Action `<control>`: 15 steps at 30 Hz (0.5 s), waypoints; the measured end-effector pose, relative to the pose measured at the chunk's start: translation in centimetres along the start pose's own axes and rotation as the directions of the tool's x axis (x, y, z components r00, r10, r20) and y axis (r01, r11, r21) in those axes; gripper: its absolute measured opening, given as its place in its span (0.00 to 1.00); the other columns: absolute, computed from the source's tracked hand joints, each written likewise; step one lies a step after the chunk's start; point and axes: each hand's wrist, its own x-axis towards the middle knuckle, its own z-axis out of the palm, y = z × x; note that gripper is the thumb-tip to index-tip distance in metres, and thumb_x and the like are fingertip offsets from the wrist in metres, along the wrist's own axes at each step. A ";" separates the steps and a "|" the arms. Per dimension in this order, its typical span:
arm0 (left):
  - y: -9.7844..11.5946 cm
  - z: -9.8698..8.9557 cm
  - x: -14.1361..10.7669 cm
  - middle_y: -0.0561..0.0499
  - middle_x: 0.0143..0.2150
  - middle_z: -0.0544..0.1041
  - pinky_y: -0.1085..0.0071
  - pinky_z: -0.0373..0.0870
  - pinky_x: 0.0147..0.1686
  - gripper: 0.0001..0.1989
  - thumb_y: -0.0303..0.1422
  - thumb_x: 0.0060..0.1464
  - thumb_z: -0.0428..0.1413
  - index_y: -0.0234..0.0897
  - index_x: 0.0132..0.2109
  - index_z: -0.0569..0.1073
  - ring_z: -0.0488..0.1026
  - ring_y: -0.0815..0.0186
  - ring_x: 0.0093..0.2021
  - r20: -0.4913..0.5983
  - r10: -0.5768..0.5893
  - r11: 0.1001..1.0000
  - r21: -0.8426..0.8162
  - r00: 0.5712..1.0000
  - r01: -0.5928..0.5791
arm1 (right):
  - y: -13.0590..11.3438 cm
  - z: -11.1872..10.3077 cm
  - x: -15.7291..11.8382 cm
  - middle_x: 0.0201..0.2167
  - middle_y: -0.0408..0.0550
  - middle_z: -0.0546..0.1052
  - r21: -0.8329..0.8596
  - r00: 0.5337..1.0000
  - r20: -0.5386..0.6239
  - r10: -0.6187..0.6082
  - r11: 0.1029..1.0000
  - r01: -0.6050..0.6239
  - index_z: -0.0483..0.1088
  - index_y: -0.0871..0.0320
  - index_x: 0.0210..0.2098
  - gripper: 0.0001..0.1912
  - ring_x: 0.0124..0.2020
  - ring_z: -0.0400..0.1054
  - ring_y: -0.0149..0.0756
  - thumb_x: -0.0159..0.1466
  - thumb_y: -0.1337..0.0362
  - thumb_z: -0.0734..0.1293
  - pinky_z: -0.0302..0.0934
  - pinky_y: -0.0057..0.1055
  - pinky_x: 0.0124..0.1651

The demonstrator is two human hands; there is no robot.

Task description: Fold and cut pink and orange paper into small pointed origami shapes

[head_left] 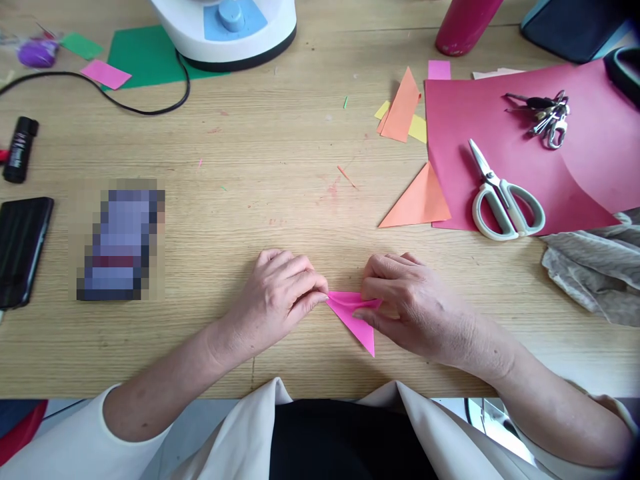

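Note:
A folded piece of bright pink paper [361,327] lies on the table near its front edge, one pointed corner toward me. My left hand [287,290] pinches its left tip between thumb and fingers. On the other side, my right hand [405,300] holds the upper right part, its thumb on the near layer and its fingers curled over the top. A raised fold runs between the two hands. My right fingers hide the paper's right corner.
An orange folded triangle [417,200] and white-handled scissors [500,200] lie to the right, the scissors on red paper [460,120] with keys [550,117]. Left are a blurred phone [120,247], a black phone [23,253] and a glue stick [20,150]. A white appliance [230,33] stands behind.

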 end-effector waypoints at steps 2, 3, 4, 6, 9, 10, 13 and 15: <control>0.0 0.1 0.0 0.54 0.32 0.74 0.62 0.57 0.42 0.08 0.32 0.65 0.55 0.38 0.35 0.72 0.67 0.65 0.35 0.005 -0.006 1.000 0.002 1.000 0.006 | -0.2 0.0 0.0 0.31 0.45 0.68 -0.006 1.000 0.001 0.019 1.000 -0.019 0.67 0.59 0.26 0.13 0.31 0.61 0.33 0.67 0.64 0.64 0.49 0.33 0.38; -0.1 0.1 0.0 0.54 0.32 0.74 0.62 0.57 0.42 0.07 0.32 0.65 0.55 0.38 0.35 0.72 0.67 0.65 0.35 0.007 -0.009 1.000 0.002 1.000 0.009 | -0.2 0.1 0.0 0.30 0.45 0.68 -0.011 1.000 -0.001 0.029 1.000 -0.029 0.66 0.59 0.26 0.13 0.31 0.61 0.32 0.67 0.65 0.64 0.49 0.33 0.38; -0.1 0.2 0.0 0.54 0.32 0.73 0.62 0.57 0.42 0.07 0.33 0.64 0.55 0.38 0.35 0.71 0.67 0.64 0.35 0.007 -0.011 1.000 0.003 1.000 0.011 | -0.2 0.2 0.0 0.30 0.45 0.67 -0.016 0.999 -0.003 0.039 0.999 -0.039 0.66 0.59 0.25 0.13 0.31 0.60 0.32 0.67 0.65 0.64 0.49 0.33 0.38; -0.1 0.2 -0.1 0.53 0.32 0.73 0.62 0.58 0.42 0.07 0.33 0.64 0.55 0.38 0.36 0.71 0.67 0.64 0.35 0.006 -0.021 1.000 0.003 1.000 0.021 | -0.2 0.3 0.0 0.30 0.44 0.67 -0.027 0.998 -0.012 0.057 0.998 -0.057 0.64 0.59 0.25 0.14 0.30 0.59 0.32 0.67 0.65 0.64 0.49 0.33 0.38; 0.0 0.2 -0.1 0.53 0.32 0.73 0.61 0.58 0.42 0.07 0.34 0.64 0.55 0.38 0.36 0.70 0.66 0.64 0.35 0.000 -0.034 0.999 0.004 0.999 0.034 | -0.2 0.6 -0.2 0.30 0.44 0.67 -0.045 0.997 -0.049 0.064 0.997 -0.066 0.63 0.58 0.24 0.14 0.29 0.58 0.32 0.67 0.65 0.64 0.49 0.33 0.37; 0.1 0.2 -0.1 0.53 0.32 0.72 0.61 0.58 0.42 0.07 0.34 0.64 0.55 0.38 0.36 0.70 0.66 0.64 0.35 0.000 -0.039 0.999 0.006 0.999 0.039 | -0.2 0.7 -0.2 0.29 0.44 0.67 -0.051 0.996 -0.064 0.065 0.996 -0.068 0.63 0.58 0.24 0.14 0.29 0.58 0.32 0.67 0.65 0.64 0.49 0.33 0.36; 0.3 0.1 -0.1 0.53 0.32 0.72 0.61 0.58 0.42 0.08 0.34 0.64 0.54 0.38 0.36 0.70 0.66 0.64 0.35 0.003 -0.051 0.999 0.010 0.999 0.051 | -0.3 0.8 -0.2 0.29 0.44 0.67 -0.069 0.994 -0.092 0.063 0.995 -0.069 0.63 0.58 0.23 0.15 0.28 0.57 0.32 0.66 0.65 0.64 0.49 0.34 0.36; 0.5 0.1 -0.1 0.53 0.32 0.72 0.61 0.58 0.42 0.08 0.34 0.64 0.54 0.38 0.36 0.70 0.66 0.64 0.35 -0.005 -0.056 0.998 0.017 0.998 0.056 | -0.3 0.9 -0.2 0.29 0.44 0.67 -0.083 0.993 -0.098 0.063 0.994 -0.071 0.62 0.58 0.23 0.14 0.28 0.57 0.33 0.65 0.66 0.65 0.49 0.34 0.35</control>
